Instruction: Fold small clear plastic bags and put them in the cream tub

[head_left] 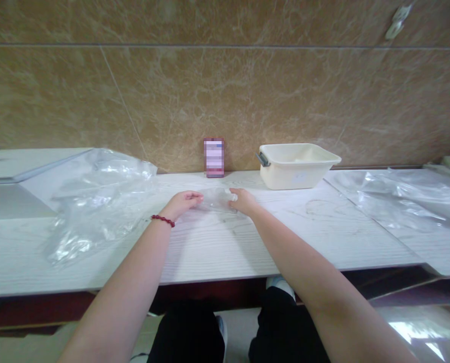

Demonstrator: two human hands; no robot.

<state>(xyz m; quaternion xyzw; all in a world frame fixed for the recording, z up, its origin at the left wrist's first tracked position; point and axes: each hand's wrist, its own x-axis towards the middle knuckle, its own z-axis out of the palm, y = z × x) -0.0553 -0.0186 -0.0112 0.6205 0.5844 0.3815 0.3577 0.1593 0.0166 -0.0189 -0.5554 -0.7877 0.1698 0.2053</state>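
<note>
A small clear plastic bag [215, 200] lies stretched between my two hands, just over the white wood-grain tabletop [210, 252]. My left hand [183, 202], with a dark red bead bracelet [163, 220] at the wrist, pinches the bag's left end between thumb and fingers. At the other end, my right hand [243, 201] grips the plastic with curled fingers. Whether anything is inside the bag is too faint to make out. Behind it, a phone with a blurred screen [214, 159] leans upright against the wall.
A cream plastic bin [296, 169] with a grey handle stands right of the phone. Large clear plastic bags lie at the left [100, 212] and far right [402, 196]. A white box [24, 196] sits at the far left. The brown marbled wall [225, 91] borders the table's back.
</note>
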